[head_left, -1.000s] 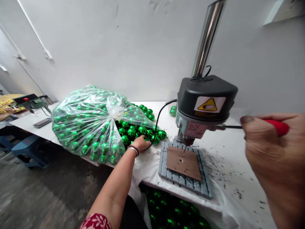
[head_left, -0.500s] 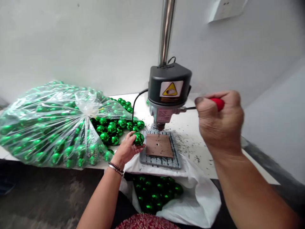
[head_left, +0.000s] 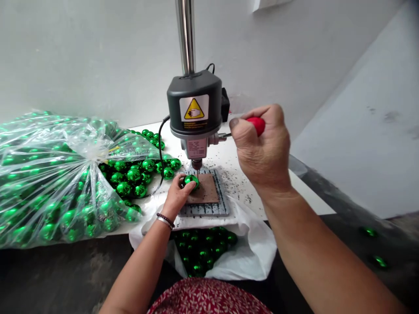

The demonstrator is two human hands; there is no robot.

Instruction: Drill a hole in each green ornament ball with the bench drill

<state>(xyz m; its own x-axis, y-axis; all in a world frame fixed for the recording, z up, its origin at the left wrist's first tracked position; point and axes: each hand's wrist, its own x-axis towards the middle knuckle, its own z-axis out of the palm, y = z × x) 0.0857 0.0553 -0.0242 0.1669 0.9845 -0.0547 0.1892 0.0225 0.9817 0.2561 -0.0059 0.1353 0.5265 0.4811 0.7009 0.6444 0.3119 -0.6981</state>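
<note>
My left hand [head_left: 178,192] grips a shiny green ball [head_left: 191,181] over the left part of a brown board [head_left: 206,189], close beside the thin drill bit. The board lies on the slotted grey base [head_left: 223,205] of a drill press [head_left: 194,104]. My right hand [head_left: 263,150] is closed around the red knob [head_left: 257,125] of the press lever, to the right of the drill head. Whether the bit touches the ball is too small to tell.
A tied clear bag [head_left: 49,183] of green balls fills the left side of the white table [head_left: 304,198], with loose balls [head_left: 133,175] beside it. Dark shavings surround the base. Below the table edge, a white sack [head_left: 253,253] holds more balls. Two balls lie at lower right.
The view has shifted, so the press appears further left. My left hand has moved the ball from beside the base to over the board, near the bit. My right hand still holds the knob.
</note>
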